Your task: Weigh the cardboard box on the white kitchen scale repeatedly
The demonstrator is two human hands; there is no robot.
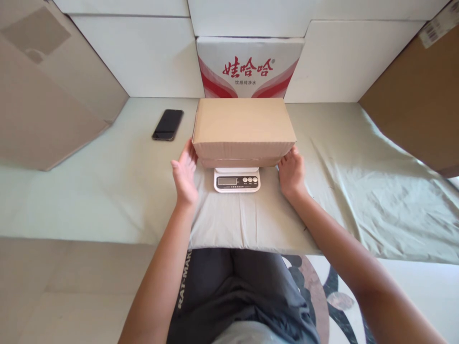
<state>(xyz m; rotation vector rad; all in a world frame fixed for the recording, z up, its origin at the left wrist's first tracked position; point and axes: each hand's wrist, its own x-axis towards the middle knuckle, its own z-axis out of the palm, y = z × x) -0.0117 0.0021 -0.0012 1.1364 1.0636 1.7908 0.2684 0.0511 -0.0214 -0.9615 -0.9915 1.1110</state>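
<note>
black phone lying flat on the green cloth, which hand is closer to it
Left. The left hand is at the left end of the brown cardboard box, below and right of the black phone. The right hand is at the box's far end.

The cardboard box (244, 128) hides the scale's (237, 180) platform; its display is unreadable.

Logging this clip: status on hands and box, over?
Left hand open at plain brown cardboard box, right hand at its other end. Box on small white digital scale. Black phone lies clear, left.
</note>
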